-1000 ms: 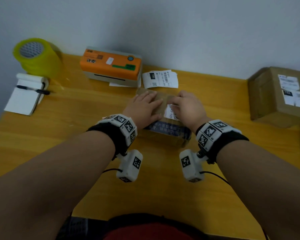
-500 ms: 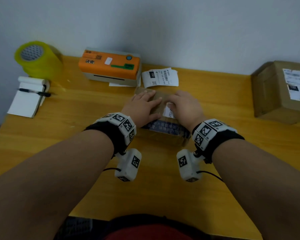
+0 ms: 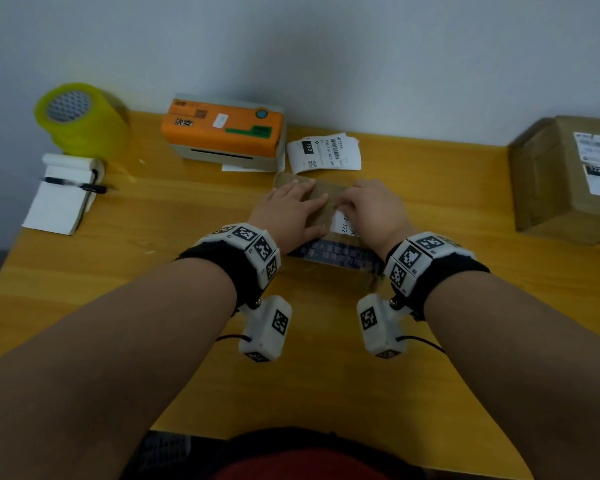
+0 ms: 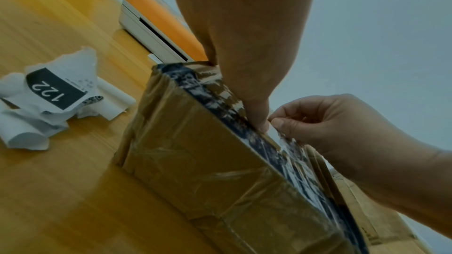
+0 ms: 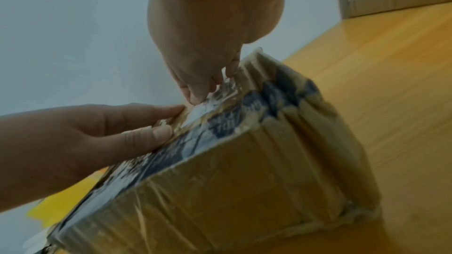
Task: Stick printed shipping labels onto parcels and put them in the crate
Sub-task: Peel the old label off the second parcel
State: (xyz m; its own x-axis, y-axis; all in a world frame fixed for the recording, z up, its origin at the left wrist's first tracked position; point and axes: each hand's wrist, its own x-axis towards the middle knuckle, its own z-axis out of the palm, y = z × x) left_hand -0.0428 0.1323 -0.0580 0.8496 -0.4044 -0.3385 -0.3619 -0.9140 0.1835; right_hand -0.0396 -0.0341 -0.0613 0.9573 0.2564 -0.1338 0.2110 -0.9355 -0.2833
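A small brown parcel (image 3: 329, 261) wrapped in clear and blue printed tape lies in the middle of the yellow table (image 3: 153, 258). A white label (image 3: 342, 223) lies on its top, mostly hidden under my hands. My left hand (image 3: 291, 211) presses flat on the left of the top, fingers straight. My right hand (image 3: 371, 209) is curled over the label. In the left wrist view the right hand (image 4: 330, 123) pinches the label's edge with thumb and forefinger, close to the left thumb. The right wrist view shows the parcel (image 5: 244, 190) from its front, with both hands on top.
An orange label printer (image 3: 222, 129) stands at the back by the wall, with loose printed labels (image 3: 323, 152) beside it. A yellow tape roll (image 3: 80, 119) and a notepad with pen (image 3: 63, 202) are at left. A bigger labelled box (image 3: 568, 178) stands at right. Crumpled backing paper (image 4: 49, 92) lies left of the parcel.
Both hands stay on the parcel's top. The right hand has crept slightly along the label. The head view has shifted a little.
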